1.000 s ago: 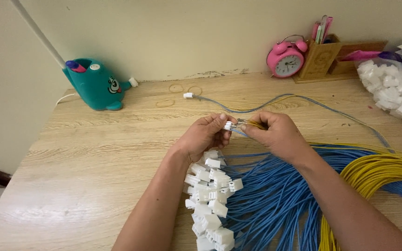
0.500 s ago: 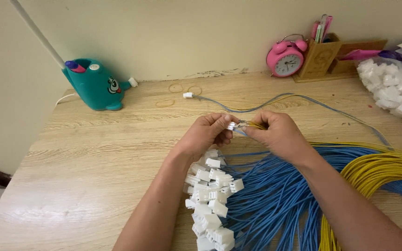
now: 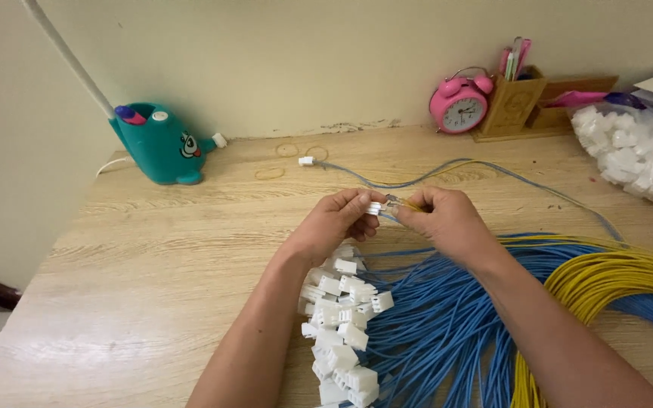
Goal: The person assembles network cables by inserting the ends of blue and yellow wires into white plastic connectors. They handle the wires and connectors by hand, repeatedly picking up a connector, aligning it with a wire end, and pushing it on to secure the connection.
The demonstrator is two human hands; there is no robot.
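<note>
Centrally, both hands – left (image 3: 334,225), right (image 3: 447,223) – pinch one white connector (image 3: 374,208) in closed grip, bare table (image 3: 153,249) leftward

The clear plastic bag of white connectors (image 3: 632,155) and the yellow wire bundle (image 3: 606,283) are cut off by the frame edges.

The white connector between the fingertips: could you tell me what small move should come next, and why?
Probably push the wire ends into the white connector: the left hand pinches it, while the right hand holds the wire tips right at its opening, seemingly not yet seated.
</note>
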